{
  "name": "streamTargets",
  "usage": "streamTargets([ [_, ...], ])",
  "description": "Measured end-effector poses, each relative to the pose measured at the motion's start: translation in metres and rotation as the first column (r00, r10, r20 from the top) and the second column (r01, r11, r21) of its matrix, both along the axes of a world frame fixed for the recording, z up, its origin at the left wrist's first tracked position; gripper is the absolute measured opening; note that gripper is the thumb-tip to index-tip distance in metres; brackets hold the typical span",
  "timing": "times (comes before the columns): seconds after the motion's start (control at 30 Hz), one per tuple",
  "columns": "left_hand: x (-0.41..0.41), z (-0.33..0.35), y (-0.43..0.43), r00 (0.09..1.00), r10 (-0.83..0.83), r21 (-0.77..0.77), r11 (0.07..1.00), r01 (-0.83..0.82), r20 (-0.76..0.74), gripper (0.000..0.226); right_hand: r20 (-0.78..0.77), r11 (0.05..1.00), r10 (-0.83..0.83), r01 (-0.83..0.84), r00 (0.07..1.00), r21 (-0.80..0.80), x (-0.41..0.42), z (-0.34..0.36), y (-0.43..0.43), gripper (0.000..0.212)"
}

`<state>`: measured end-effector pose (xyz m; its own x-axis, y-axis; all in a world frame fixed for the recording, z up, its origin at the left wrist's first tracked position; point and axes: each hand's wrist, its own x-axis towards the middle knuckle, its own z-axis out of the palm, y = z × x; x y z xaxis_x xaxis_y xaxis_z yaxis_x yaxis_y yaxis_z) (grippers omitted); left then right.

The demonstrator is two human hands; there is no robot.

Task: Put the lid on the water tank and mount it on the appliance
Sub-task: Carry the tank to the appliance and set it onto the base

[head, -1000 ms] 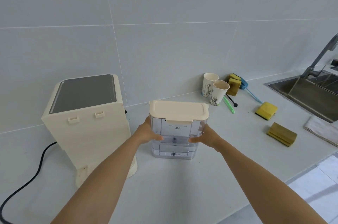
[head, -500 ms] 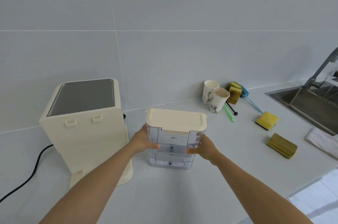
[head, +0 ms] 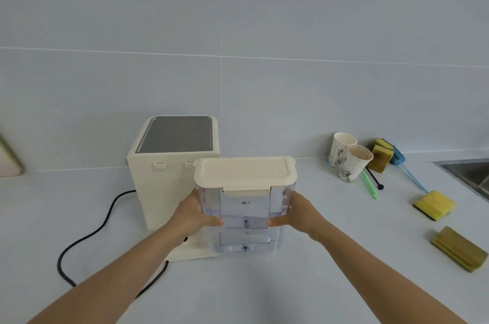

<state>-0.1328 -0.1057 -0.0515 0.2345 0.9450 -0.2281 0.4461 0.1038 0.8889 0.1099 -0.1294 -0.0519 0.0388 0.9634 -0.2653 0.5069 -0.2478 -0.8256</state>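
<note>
Both hands, left hand [head: 194, 213] and right hand [head: 297, 213], clasp the lidded water tank [head: 244, 215]; misaligning it with the appliance [head: 161, 186] could prevent seating.

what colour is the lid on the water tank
Cream, matching the appliance; the lid shows best in the head view, atop the clear tank.

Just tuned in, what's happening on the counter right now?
A person grips the clear water tank from both sides, left hand and right hand. The cream lid is already on it. The tank is close to the right side of the cream appliance, partly overlapping it in view, but not yet mounted.
</note>
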Motion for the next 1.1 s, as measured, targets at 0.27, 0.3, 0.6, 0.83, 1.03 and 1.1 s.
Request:
streamTargets([
  [0.27, -0.1, 0.07, -0.018, 0.977, 0.209, 0.065, 0.976, -0.207, -0.039, 0.081, -0.016, 0.979, 0.198, -0.197, 0.98, 0.06, -0.106, 0.054, 0.029, 0.073],
  [0.3, -0.101, 0.071, -0.016, 0.976, 0.213, 0.048, 0.976, -0.212, -0.03, 0.087, -0.011, 0.98, 0.192, -0.192, 0.981, 0.057, -0.107, 0.055, 0.03, 0.079],
  [0.6, -0.121, 0.096, 0.007, 0.987, 0.158, 0.08, 0.984, -0.161, 0.039, 0.061, -0.017, 0.968, 0.226, -0.223, 0.974, 0.119, -0.13, 0.086, 0.048, 0.041],
  [0.83, -0.12, 0.092, 0.014, 0.985, 0.168, 0.04, 0.985, -0.17, 0.032, 0.051, -0.034, 0.981, 0.179, -0.176, 0.983, 0.077, -0.127, 0.076, 0.055, 0.062],
  [1.03, -0.115, 0.082, 0.019, 0.981, 0.181, -0.033, 0.983, -0.179, 0.065, 0.05, -0.051, 0.99, 0.132, -0.129, 0.99, 0.053, -0.123, 0.058, 0.058, 0.071],
  [1.1, -0.113, 0.08, 0.02, 0.983, 0.173, -0.037, 0.985, -0.171, 0.066, 0.055, -0.065, 0.991, 0.128, -0.125, 0.99, 0.043, -0.123, 0.053, 0.058, 0.072],
])
